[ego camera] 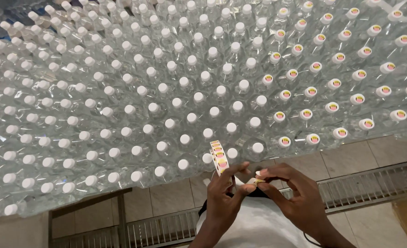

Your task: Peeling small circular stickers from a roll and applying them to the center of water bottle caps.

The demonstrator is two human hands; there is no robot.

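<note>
Fingers of left hand (223, 195) pinching sticker strip (219, 157), right hand (295, 193) fingers pinching sticker, half hidden, capped bottles (167, 92) beyond.

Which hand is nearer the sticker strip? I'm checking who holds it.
Left. The left hand grips the sticker strip at its lower end, while the right hand sits beside it, fingertips at the strip's base.

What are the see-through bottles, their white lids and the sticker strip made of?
The clear round bottles look like thin glossy plastic, since light glints off them. Their white screw caps seem matte hard plastic. The strip of round yellow-and-pink stickers held by the left hand looks like shiny paper, as it bends.
</note>
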